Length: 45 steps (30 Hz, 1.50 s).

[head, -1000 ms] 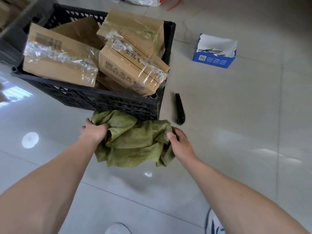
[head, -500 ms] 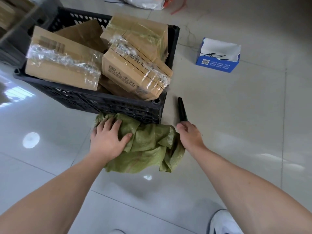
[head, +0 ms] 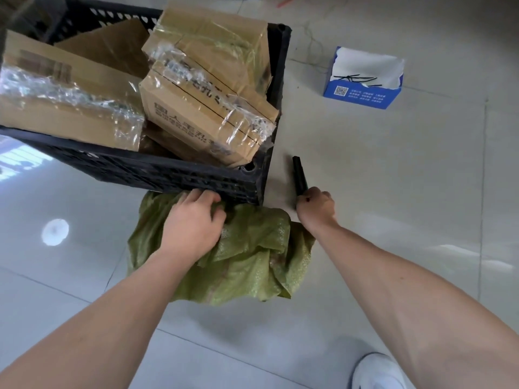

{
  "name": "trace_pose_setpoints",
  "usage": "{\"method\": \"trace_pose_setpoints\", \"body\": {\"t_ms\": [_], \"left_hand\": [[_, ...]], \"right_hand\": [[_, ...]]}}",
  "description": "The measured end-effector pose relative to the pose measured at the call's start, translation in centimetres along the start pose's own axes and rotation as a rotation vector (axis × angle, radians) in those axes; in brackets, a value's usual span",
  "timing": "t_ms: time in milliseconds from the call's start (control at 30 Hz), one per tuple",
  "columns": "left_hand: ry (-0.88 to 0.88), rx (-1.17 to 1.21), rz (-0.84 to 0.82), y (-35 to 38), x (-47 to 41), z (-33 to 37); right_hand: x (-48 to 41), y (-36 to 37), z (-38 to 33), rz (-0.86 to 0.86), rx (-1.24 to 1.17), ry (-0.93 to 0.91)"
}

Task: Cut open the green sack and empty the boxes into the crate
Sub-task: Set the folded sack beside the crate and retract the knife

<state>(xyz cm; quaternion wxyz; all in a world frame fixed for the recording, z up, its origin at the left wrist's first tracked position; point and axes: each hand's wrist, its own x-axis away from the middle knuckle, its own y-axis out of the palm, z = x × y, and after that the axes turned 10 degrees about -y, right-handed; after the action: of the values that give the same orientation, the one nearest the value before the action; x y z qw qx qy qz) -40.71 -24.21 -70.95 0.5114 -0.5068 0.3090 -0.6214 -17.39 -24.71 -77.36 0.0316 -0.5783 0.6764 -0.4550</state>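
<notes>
The crumpled green sack (head: 247, 265) lies flat on the floor against the near wall of the black plastic crate (head: 157, 169). Several taped cardboard boxes (head: 202, 113) are piled in the crate. My left hand (head: 193, 223) presses down on the sack's far left part, fingers bunched in the cloth. My right hand (head: 316, 206) is to the right of the sack, closed around the near end of a black cutter (head: 299, 175) that lies on the floor beside the crate's right corner.
A blue and white carton (head: 362, 78) with a torn top stands on the tiled floor at the back right. My white shoe (head: 379, 372) shows at the bottom right. White bags lie at the top edge.
My right hand let go of the sack's right edge and moved right to close on the cutter. My left hand shifted from the sack's left edge onto its top.
</notes>
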Motion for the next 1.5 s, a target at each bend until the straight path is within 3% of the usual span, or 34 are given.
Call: {"method": "trace_pose_setpoints", "body": {"t_ms": [267,533,800,933,1067,1233,1400,1500], "left_hand": [[-0.134,0.050,-0.055,1.4,-0.6,1.3],[-0.112,0.059,-0.050,2.1,-1.1,1.7],[-0.153,0.072,-0.078,1.3,-0.2,3.0],[-0.217,0.035,-0.167,0.2,1.9,3.8],[-0.266,0.055,-0.247,-2.7,5.1,4.9],[-0.208,-0.006,-0.340,-8.6,9.5,8.1],[-0.311,0.151,-0.424,-16.7,12.9,13.4],[-0.261,0.211,-0.439,-22.8,15.3,18.3]], "right_hand": [[-2.6,0.5,0.4,-0.010,0.104,0.020],[-4.0,1.6,-0.2,-0.019,0.217,0.051],[-1.9,0.1,-0.4,0.001,0.102,0.026],[0.8,-2.0,-1.4,0.003,0.078,0.009],[4.9,-4.9,-2.9,-0.058,0.058,-0.002],[11.2,-10.3,-6.4,-0.110,-0.032,0.018],[19.5,-17.2,-10.4,-0.167,-0.371,0.088],[23.6,-22.0,-13.2,-0.206,-0.499,0.089]]}}
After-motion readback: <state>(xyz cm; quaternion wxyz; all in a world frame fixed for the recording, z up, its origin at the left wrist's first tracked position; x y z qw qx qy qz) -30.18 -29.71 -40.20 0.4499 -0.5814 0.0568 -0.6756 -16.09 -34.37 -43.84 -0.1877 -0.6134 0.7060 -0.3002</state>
